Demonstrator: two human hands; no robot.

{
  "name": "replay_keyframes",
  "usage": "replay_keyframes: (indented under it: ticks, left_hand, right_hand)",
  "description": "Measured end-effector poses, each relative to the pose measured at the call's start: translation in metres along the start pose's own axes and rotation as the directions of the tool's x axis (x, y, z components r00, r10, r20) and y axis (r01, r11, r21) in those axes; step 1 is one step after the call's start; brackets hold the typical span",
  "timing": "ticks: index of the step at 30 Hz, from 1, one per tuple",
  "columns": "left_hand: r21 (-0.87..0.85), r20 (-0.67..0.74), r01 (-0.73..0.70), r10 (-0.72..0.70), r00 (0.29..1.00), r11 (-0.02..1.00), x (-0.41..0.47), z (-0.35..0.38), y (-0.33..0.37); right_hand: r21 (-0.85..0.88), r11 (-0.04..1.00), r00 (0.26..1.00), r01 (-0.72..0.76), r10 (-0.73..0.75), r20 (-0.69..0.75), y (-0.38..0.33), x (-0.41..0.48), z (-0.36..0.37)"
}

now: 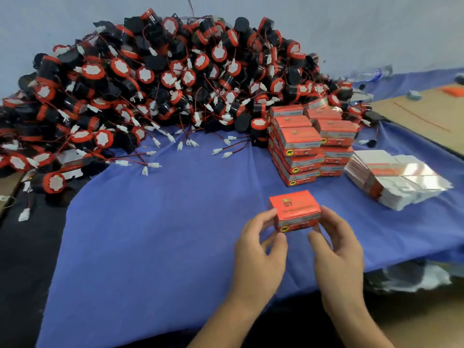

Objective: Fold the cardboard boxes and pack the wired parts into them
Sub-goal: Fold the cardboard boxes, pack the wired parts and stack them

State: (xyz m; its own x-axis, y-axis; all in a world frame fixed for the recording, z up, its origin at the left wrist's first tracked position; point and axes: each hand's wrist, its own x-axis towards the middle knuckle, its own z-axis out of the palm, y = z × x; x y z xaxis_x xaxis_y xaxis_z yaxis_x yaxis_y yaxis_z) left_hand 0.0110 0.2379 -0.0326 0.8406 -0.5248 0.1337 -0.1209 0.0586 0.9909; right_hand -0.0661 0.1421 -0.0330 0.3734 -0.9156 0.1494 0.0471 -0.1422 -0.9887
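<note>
A small closed orange cardboard box (pixel 294 208) is held low over the blue cloth (pixel 155 234), in front of me. My left hand (pixel 259 249) grips its left end and my right hand (pixel 336 247) grips its right end, fingers curled around the sides. A big heap of black-and-orange wired parts (pixel 160 79) with white connectors fills the back of the table. A stack of closed orange boxes (pixel 311 144) stands right of the heap. A pile of flat unfolded boxes (pixel 396 177) lies at the right.
Loose wires with white plugs (pixel 150 164) trail from the heap onto the cloth. A brown cardboard sheet (pixel 431 114) lies at the back right. The wall (pixel 351 26) rises behind the heap. The table's front edge runs just below my wrists.
</note>
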Motion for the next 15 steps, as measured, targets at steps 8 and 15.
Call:
replay_keyframes:
  ticks: [8,15]
  left_hand:
    - [-0.014,0.340,0.144,-0.131,0.931,0.990,0.062,0.113,-0.011]
    - [0.113,0.404,0.131,-0.166,0.900,0.985,0.108,0.138,-0.019]
  right_hand:
    - [-0.161,0.985,0.990,-0.055,0.032,-0.140,0.012,0.089,-0.041]
    - [-0.151,0.978,0.989,-0.142,0.133,-0.067,0.025,0.125,-0.033]
